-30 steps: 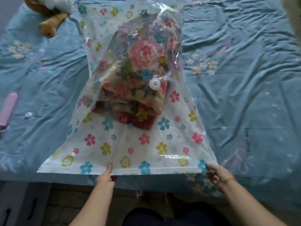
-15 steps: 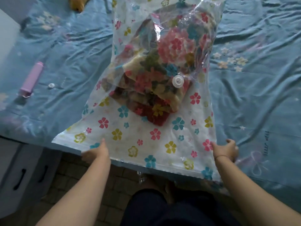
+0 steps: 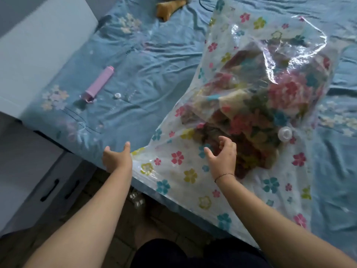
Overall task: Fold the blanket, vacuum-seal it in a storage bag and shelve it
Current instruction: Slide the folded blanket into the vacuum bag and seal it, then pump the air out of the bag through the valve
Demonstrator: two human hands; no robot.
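Observation:
A clear storage bag (image 3: 183, 167) printed with small coloured flowers lies on the blue bed, its mouth edge hanging over the bed's near side. Inside it sits the folded floral blanket (image 3: 270, 105). A white round valve (image 3: 285, 134) sits on the bag's top face. My left hand (image 3: 116, 158) is open at the bag's near left corner, fingers spread, holding nothing. My right hand (image 3: 222, 155) hovers over the bag's lower part with loosely curled fingers, holding nothing.
A pink hand pump (image 3: 99, 83) and a small white cap (image 3: 117, 95) lie on the blue bedsheet (image 3: 135, 60) to the left. A white cabinet (image 3: 38, 45) with dark handles stands left of the bed. A plush toy (image 3: 170, 8) lies at the far edge.
Both hands have let go of the bag's mouth edge and moved left; the right hand now hovers over the bag's middle. The view has swung left, showing the cabinet.

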